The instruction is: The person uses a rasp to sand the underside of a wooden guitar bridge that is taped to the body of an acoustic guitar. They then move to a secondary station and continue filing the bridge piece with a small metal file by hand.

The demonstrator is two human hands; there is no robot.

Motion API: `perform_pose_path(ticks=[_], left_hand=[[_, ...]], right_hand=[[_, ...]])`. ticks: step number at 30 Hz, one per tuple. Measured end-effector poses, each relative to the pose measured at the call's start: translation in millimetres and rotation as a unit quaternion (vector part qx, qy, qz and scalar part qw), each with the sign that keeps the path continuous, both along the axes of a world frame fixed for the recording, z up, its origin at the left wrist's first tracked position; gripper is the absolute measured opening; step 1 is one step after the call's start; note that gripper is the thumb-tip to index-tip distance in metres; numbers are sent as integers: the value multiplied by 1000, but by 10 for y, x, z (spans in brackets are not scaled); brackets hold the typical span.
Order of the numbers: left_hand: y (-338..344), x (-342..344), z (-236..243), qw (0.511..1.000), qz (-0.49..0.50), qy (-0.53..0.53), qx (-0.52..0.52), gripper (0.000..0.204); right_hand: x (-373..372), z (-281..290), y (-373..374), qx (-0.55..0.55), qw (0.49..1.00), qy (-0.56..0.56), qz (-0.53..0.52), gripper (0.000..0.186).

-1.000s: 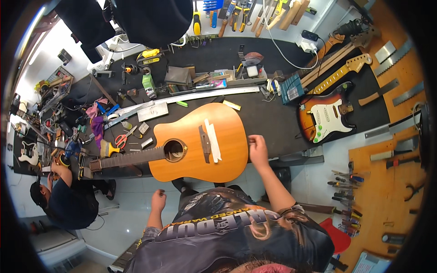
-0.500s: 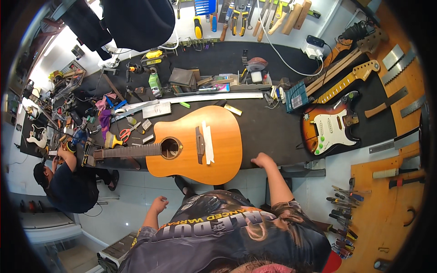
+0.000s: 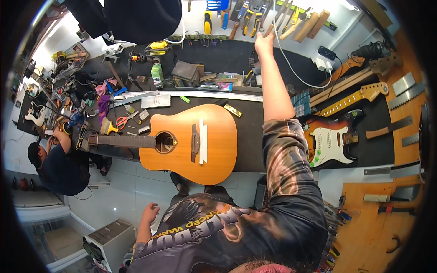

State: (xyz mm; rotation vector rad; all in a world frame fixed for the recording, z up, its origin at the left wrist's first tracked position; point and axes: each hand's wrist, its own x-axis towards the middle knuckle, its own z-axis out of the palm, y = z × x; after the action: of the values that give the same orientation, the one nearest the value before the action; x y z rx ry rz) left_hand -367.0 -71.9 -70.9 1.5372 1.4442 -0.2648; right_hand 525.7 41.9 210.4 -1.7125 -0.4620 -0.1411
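An acoustic guitar (image 3: 218,136) lies face up over the front of the dark workbench, neck to the left and strings off. White tape (image 3: 203,141) runs along its bridge (image 3: 195,143). My right arm stretches across the bench, and my right hand (image 3: 264,44) is up at the hanging tools. Its fingertips are by a wooden-handled tool (image 3: 269,29) and a wrench (image 3: 261,24); whether they grip either is hidden. My left hand (image 3: 149,213) hangs below the guitar, fingers loosely bent and apart, holding nothing.
A sunburst electric guitar (image 3: 331,143) lies to the right. Red scissors (image 3: 121,122), a brush (image 3: 108,126) and a long metal straightedge (image 3: 218,96) are on the bench. A white cable (image 3: 283,59) hangs near my right forearm. Another person (image 3: 61,166) works at far left.
My right hand has gone from the bench's front edge up and away to the hanging tools. My left hand has dropped slightly lower. The acoustic guitar stays on the bench.
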Motion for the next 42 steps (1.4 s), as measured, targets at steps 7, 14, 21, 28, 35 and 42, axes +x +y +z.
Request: perform_pose_path(ticks=[7,14,21,28,35,42], left_hand=[[-471,-523,-185,996,-31,71,-54,44],[-368,-3,21,981,-131,138,-39,55],[-52,2091,1437,924,-27,-376,61,37],[-65,3113,1467,911,2,-382,155,44],[278,3152,858,895,-159,-245,337,52],[333,3317,775,822,-251,-206,468,49]], right_hand=[[-103,112,-50,56,989,-93,-98,35],[-1857,-593,-1134,115,976,82,166,32],[-4590,-1482,-2313,-122,947,96,282,37],[-5457,-1641,-2437,-154,908,-11,389,67],[-4695,-1802,-2318,-258,874,-75,405,40],[-3754,-2050,-1589,-245,918,-160,268,26]])
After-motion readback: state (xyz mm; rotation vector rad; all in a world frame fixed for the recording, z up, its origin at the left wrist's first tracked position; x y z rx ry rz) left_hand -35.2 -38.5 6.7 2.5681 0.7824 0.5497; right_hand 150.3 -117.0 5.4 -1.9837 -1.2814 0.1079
